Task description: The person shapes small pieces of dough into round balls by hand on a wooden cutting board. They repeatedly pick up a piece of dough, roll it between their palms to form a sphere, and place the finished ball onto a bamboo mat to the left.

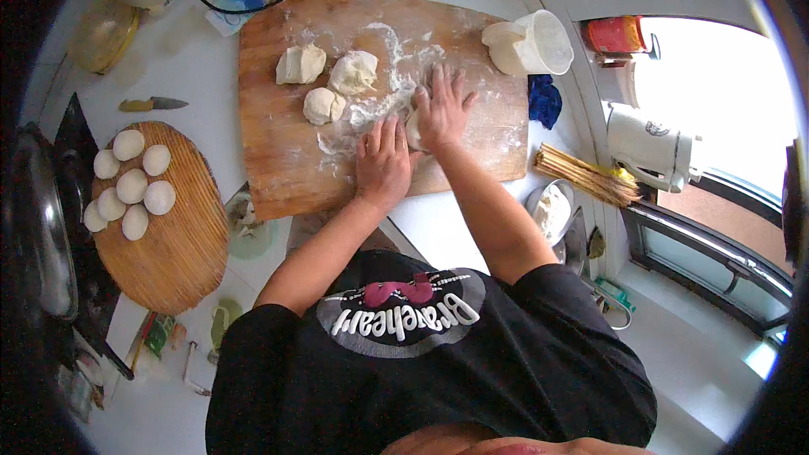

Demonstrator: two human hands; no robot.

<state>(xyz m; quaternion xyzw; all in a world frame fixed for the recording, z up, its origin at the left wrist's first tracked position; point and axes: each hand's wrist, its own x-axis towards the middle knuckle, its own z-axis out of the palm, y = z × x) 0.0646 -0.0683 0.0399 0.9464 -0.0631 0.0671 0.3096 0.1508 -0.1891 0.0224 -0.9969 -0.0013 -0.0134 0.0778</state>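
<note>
A piece of pale dough (414,131) lies on a floured wooden board (284,164), mostly hidden by my right hand (444,110). That hand presses on it with its palm, fingers stretched out and spread. Beside the dough, to its left, my left hand (383,161) rests palm down, its thumb close to the dough's near edge. Three more dough lumps sit farther left: a cut block (301,64), a rough floured lump (354,72) and a smaller rounded one (323,106). White flour (382,107) is smeared across the middle of the board.
Several round dough balls (132,186) rest on an oval slatted wooden board (170,253) at left, near a small knife (153,104). A white plastic jug (531,44) stands at the board's far right corner. Rightward are a blue cloth (544,101), a straw brush (584,174) and a bowl of flour (552,210).
</note>
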